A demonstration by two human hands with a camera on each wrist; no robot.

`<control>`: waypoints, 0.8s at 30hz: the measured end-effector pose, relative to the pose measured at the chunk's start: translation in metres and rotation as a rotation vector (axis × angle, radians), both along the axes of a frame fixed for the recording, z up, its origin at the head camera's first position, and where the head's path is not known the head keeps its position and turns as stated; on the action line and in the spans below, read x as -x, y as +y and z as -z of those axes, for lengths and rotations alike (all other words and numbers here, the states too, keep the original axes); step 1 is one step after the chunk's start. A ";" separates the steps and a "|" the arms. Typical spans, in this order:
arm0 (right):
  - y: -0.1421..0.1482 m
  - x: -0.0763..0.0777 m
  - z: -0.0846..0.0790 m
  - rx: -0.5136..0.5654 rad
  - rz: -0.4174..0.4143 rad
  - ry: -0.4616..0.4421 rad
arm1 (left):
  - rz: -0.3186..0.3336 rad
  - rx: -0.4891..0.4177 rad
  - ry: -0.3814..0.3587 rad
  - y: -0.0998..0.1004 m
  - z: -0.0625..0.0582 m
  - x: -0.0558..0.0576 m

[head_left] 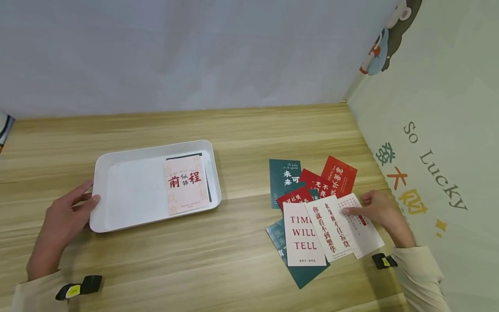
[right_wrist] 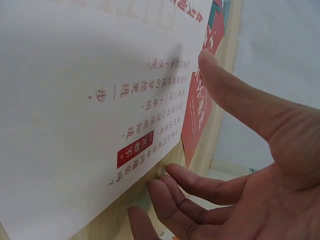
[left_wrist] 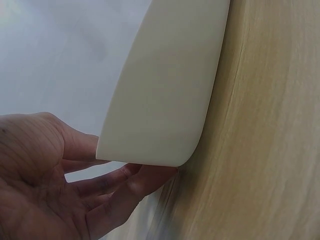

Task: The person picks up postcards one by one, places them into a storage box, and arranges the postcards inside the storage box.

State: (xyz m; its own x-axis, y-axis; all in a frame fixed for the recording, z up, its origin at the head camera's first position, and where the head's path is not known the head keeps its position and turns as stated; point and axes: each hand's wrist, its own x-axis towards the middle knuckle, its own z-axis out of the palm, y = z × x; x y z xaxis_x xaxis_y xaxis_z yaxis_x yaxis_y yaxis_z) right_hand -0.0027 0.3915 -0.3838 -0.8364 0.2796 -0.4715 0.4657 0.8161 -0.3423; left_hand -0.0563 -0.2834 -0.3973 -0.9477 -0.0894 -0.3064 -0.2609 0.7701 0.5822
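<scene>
White plastic-looking tray (head_left: 132, 188) on the left side of play, and the left hand (head_left: 64, 221) has a grip on its near end, thumb at the rim, fingers against the outside lower edge in the left wrist view! Stretching away to the right of that hand, the tray carries a pink card (head_left: 189, 190) at its far end, big red and dark characters on it, and a dark green card (head_left: 210, 197) peeks out from underneath. Across the desk (head_left: 241, 268) to the right hand (head_left: 383, 214): thumb out over a white card (head_left: 369, 238) with small red print, fingers loosely bent beyond its edge, thumb and fingers well apart, so no pinch on it; whether the thumb touches the paper, I cannot tell. Just left of that hand, a second white card (head_left: 331, 229) with bold red columns overlaps the "TIME WILL TELL" card (head_left: 306, 238). Look past the thumb, a little farther from the person, and red cards (head_left: 344, 171) fan out beside a teal card (head_left: 278, 177). Left of the hand and nearer the person, another teal card (head_left: 304, 277) pokes out beneath the white ones. Beyond the right hand, lettering (head_left: 434, 167) on the wall reads "So Lucky".
</scene>
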 end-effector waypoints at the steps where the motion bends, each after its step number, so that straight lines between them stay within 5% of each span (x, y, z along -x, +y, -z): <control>1: 0.000 0.000 0.000 -0.001 -0.001 -0.001 | -0.003 -0.001 -0.004 0.000 0.000 0.000; 24: -0.007 -0.003 0.009 0.119 0.057 0.059 | 0.016 -0.037 0.036 -0.001 0.003 0.000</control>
